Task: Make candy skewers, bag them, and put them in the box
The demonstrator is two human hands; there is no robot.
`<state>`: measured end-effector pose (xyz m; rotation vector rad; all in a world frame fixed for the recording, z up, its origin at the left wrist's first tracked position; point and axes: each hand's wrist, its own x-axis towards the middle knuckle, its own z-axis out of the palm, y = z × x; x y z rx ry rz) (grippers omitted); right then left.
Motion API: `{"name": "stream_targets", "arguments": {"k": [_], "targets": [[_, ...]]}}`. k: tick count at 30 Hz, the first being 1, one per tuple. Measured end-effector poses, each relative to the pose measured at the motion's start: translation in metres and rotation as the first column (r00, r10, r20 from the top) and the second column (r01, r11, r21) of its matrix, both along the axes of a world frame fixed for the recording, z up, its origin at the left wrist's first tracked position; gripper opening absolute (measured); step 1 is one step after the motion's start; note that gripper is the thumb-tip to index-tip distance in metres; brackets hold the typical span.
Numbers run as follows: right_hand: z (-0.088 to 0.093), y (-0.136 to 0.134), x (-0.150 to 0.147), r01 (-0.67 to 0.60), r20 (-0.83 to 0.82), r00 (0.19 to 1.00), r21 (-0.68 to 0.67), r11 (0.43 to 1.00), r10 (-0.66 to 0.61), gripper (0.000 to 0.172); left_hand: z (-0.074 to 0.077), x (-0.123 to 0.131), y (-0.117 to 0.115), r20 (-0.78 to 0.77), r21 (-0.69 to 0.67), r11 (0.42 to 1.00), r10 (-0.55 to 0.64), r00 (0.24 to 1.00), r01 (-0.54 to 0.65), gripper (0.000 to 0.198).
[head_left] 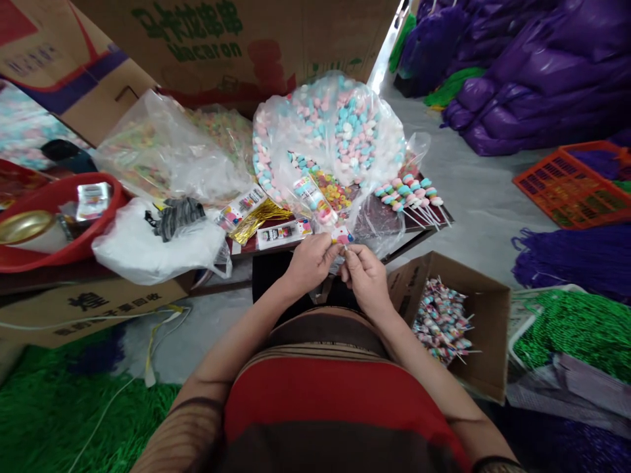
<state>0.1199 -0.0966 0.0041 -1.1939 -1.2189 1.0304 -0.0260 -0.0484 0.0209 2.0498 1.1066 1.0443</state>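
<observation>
My left hand [310, 261] and my right hand [365, 276] meet in front of my chest, both pinching the lower end of a small wrapped candy skewer [315, 198] that slants up toward the table. A pink printed label [342, 235] sits right at my fingertips. Just beyond my hands, a big clear bag of pastel marshmallow candies [335, 131] lies open on the low dark table [419, 231]. Several bare candy skewers [409, 192] lie on the table's right side.
A cardboard box of wrapped skewers [444, 322] stands at my right. Gold twist ties [261, 217] and label cards [283, 233] lie on the table. A red basin [69, 220], white bag [152, 243], cardboard boxes, orange crate [572, 184] and purple and green tinsel surround me.
</observation>
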Motion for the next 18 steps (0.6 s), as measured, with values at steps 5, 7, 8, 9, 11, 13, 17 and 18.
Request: {"name": "stream_targets", "arguments": {"k": [5,7,8,9,11,13,17,18], "targets": [[-0.001,-0.001,-0.001,-0.008,-0.05,0.999,-0.029,1.0,0.007,0.036,0.009,-0.01,0.006,0.549,-0.401,0.908,0.13,0.826,0.124,0.05],[-0.002,-0.001,-0.002,-0.018,-0.059,0.998,-0.035,0.999,0.016,0.037,0.014,-0.007,0.011,0.682,-0.478,0.848,0.194,0.705,0.228,0.057],[-0.002,-0.001,-0.003,-0.021,-0.058,0.998,-0.034,0.999,0.02,0.037,0.017,-0.004,0.013,0.716,-0.494,0.819,0.193,0.671,0.292,0.059],[-0.002,-0.002,-0.004,-0.026,-0.053,0.998,-0.031,0.999,0.024,0.037,0.02,-0.001,0.014,0.738,-0.5,0.793,0.181,0.65,0.347,0.058],[-0.002,-0.003,-0.004,-0.04,-0.042,0.998,-0.026,0.999,0.039,0.037,0.024,0.007,0.013,0.763,-0.497,0.764,0.16,0.626,0.411,0.055],[-0.003,-0.005,-0.006,-0.065,-0.04,0.997,-0.025,0.998,0.063,0.037,0.026,0.013,0.009,0.77,-0.503,0.745,0.156,0.618,0.438,0.05],[-0.004,-0.008,-0.013,-0.088,-0.081,0.993,-0.041,0.995,0.085,0.038,0.022,0.019,0.0,0.762,-0.556,0.654,0.156,0.628,0.513,0.048],[-0.004,-0.008,-0.015,-0.093,-0.095,0.992,-0.05,0.994,0.088,0.039,0.02,0.018,-0.002,0.76,-0.566,0.64,0.162,0.629,0.52,0.049]]}}
